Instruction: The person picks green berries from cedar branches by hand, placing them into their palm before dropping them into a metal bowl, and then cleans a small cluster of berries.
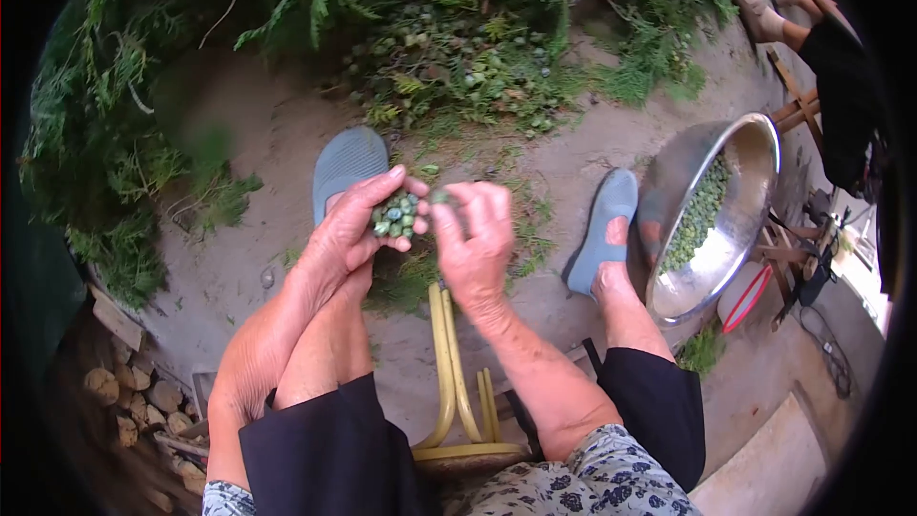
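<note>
Cupping berries (394, 217) in half-curled fingers, the left hand (353, 217) sits just left of the right hand's (475, 247) fingers, which pinch a blurred green bit (440, 197).

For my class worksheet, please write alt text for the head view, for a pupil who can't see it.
A person's left hand cups small green cones, and the right hand, close beside it, seems to pinch another. Beyond lie leafy green branches; to the right, a tilted metal bowl holds similar green pieces.
</note>
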Tool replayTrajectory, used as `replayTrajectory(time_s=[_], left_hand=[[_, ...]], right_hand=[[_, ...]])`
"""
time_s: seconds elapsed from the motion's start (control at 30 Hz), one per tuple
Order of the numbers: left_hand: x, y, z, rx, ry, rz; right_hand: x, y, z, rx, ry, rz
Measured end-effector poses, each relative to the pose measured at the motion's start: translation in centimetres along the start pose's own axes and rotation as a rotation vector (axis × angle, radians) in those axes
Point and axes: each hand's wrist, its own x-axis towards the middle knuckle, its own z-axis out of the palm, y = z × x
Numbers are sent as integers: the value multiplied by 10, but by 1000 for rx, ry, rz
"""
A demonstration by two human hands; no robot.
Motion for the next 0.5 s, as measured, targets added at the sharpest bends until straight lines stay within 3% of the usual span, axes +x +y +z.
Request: replayTrajectory(time_s=[0.13, 0.23, 0.3, 0.4, 0.47, 0.5], left_hand=[[1, -4, -6, -43, -51, 33], [-1, -1, -6, -26, -92, 22], [1, -1, -10, -41, -137, 0], [1, -2, -10, -20, -120, -6], [2, -2, -9, -18, -122, -9], [2, -1, -9, -17, -124, -14]], right_hand=[[5, -16, -5, 6, -79, -57], [24, 21, -14, -76, 104, -70], [45, 52, -28, -167, 181, 138], [76, 97, -36, -277, 255, 65], [86, 110, -35, -573, 205, -150], [82, 106, -34, -523, 155, -144]])
